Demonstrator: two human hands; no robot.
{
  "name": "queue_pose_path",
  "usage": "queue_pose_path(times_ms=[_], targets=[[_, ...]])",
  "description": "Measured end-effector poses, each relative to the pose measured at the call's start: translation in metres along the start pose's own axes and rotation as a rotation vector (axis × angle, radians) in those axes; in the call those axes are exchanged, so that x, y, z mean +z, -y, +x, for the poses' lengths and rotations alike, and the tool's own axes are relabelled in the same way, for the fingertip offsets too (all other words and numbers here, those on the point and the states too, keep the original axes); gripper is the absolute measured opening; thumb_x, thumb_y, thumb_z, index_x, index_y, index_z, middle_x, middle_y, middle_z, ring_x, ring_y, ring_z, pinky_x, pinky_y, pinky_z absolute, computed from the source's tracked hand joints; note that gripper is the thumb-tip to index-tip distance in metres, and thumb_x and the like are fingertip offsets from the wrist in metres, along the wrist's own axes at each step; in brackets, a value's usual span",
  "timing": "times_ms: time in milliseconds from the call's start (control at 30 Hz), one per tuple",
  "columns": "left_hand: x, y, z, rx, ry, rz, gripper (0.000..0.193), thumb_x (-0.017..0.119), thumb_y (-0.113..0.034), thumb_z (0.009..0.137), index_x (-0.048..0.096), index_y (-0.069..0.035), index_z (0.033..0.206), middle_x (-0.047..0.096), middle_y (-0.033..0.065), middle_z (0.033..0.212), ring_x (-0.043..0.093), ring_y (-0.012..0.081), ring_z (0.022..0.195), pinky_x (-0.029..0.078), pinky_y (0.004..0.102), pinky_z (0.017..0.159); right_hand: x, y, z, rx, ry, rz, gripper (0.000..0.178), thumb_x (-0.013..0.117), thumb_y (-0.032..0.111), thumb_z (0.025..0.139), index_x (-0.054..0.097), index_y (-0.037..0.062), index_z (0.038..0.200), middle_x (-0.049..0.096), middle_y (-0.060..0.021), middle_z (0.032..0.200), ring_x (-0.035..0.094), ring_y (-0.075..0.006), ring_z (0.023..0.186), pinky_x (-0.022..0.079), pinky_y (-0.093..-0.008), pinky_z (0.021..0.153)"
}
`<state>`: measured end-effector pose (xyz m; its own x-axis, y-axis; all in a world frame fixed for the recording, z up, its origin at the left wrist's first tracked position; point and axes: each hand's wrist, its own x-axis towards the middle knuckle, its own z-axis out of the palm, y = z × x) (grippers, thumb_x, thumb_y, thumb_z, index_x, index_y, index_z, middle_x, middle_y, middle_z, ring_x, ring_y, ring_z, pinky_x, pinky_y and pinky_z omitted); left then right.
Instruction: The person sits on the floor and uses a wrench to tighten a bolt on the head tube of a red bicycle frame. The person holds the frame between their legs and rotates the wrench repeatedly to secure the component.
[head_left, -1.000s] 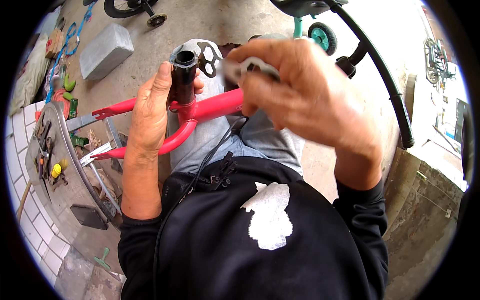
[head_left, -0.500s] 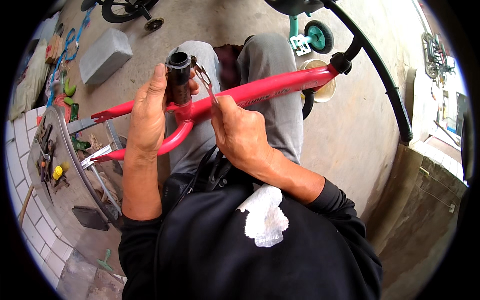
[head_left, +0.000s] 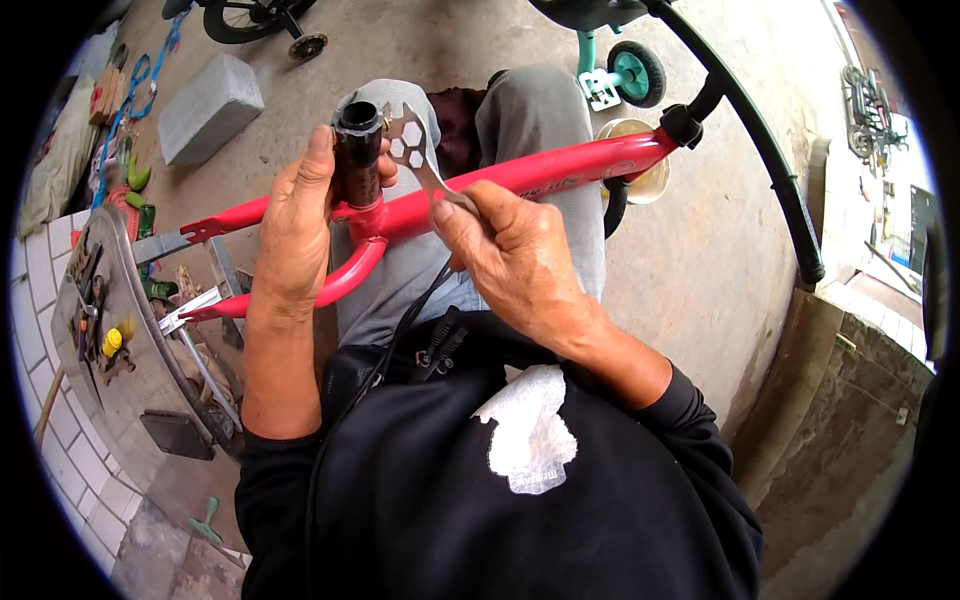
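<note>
A red bicycle frame [head_left: 500, 185] lies across my lap, its black handlebar [head_left: 745, 105] at the far right. My left hand [head_left: 298, 225] is wrapped round the black seat tube [head_left: 358, 165] that stands up from the frame, its open top toward me. In my right hand [head_left: 515, 250] I grip a flat metal multi-hole spanner [head_left: 410, 145] with hexagonal openings. The spanner's head is close to the clamp at the tube's upper right side; whether it touches there I cannot tell. My left fingers are partly hidden behind the tube.
At left a round metal table [head_left: 130, 400] carries tools and a yellow item [head_left: 112, 342]. A grey concrete block [head_left: 210, 110] sits on the floor. A small teal training wheel [head_left: 637, 74] and a pale bucket [head_left: 650, 180] are beyond my knees. A low wall [head_left: 850, 400] runs along the right.
The spanner has turned so its flat face with the holes now shows. My right hand has shifted slightly right and rotated, while my left hand stays on the seat tube.
</note>
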<state>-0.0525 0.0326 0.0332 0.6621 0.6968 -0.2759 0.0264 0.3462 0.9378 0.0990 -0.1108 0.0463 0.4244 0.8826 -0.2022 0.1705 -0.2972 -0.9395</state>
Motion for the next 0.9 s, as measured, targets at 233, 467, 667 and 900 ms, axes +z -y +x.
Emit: queue_pose_path(times_ms=[233, 467, 667, 900], targets=[[0.004, 0.002, 0.002, 0.014, -0.044, -0.013, 0.063, 0.042, -0.054, 0.108, 0.066, 0.004, 0.117, 0.071, 0.0119, 0.098, 0.067, 0.0186, 0.094, 0.052, 0.0325, 0.091, -0.027, 0.023, 0.011, -0.067, -0.019, -0.075, 0.024, 0.067, 0.019, 0.099, 0.066, -0.0027, 0.088, 0.056, -0.0067, 0.064, 0.053, -0.0149, 0.056, 0.043, -0.0288, 0.051], [0.006, 0.001, 0.003, 0.019, -0.057, -0.009, 0.064, 0.043, -0.055, 0.107, 0.068, 0.003, 0.115, 0.071, 0.0110, 0.095, 0.067, 0.0167, 0.092, 0.052, 0.0300, 0.089, -0.043, 0.035, 0.021, -0.108, 0.087, -0.184, 0.027, 0.066, 0.020, 0.100, 0.068, -0.0036, 0.087, 0.052, 0.0012, 0.059, 0.047, -0.0034, 0.056, 0.038, -0.0256, 0.049], [0.000, 0.001, 0.002, 0.002, -0.007, 0.029, 0.063, 0.039, -0.053, 0.109, 0.063, 0.004, 0.121, 0.070, 0.0142, 0.104, 0.067, 0.0230, 0.098, 0.050, 0.0381, 0.095, -0.051, 0.045, 0.034, -0.142, 0.138, -0.186, 0.028, 0.065, 0.021, 0.100, 0.068, -0.0034, 0.086, 0.050, 0.0009, 0.058, 0.046, -0.0044, 0.055, 0.037, -0.0271, 0.048], [0.000, 0.001, 0.002, 0.007, 0.009, 0.027, 0.062, 0.040, -0.052, 0.109, 0.062, 0.004, 0.123, 0.070, 0.0139, 0.105, 0.067, 0.0220, 0.098, 0.052, 0.0370, 0.093, -0.069, 0.062, 0.051, -0.231, 0.247, -0.381, 0.030, 0.066, 0.024, 0.098, 0.071, -0.0030, 0.085, 0.050, -0.0019, 0.058, 0.047, -0.0073, 0.053, 0.038, -0.0295, 0.048]])
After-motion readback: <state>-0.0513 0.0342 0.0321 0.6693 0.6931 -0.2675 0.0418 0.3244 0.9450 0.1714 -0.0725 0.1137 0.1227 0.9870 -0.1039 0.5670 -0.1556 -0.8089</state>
